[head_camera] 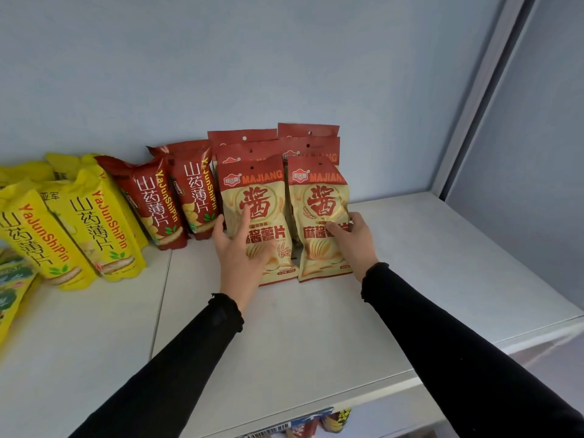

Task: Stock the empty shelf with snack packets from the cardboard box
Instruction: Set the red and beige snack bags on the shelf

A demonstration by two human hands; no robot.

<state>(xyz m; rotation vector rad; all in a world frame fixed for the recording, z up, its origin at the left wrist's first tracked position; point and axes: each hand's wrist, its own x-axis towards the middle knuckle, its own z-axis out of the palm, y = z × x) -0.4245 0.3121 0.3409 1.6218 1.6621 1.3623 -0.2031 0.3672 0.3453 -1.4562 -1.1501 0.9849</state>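
1. The shelf [395, 279] is a flat white board that fills the lower half of the frame; a thin seam runs down it left of the centre, and its front edge crosses the lower right
2. Behind the shelf stands a plain pale blue back wall [284, 58], and at the upper right a grey upright post [483, 90] closes the bay
3. At the centre of the frame, cream and red MAJIANG packets stand in two rows, one behind another, leaning back toward the wall
4. The left hand [240, 245] lies against the front left MAJIANG packet [268, 200]; its fingers are straight and spread on the packet face, and the thumb is at the packet's left edge, so it presses and does not clench
5. The right hand [354, 238] grasps the front right MAJIANG packet [319, 197] at its right edge, with the thumb on the front
6. Left of them lean two red YaJunShiPin packets [177, 194], and further left the yellow YaJunShiPin packets [94, 222], at the left edge of the frame
7. Both arms wear black sleeves [442, 343]
8. At the bottom edge, below the shelf front, some goods [335, 422] on a lower level are partly seen
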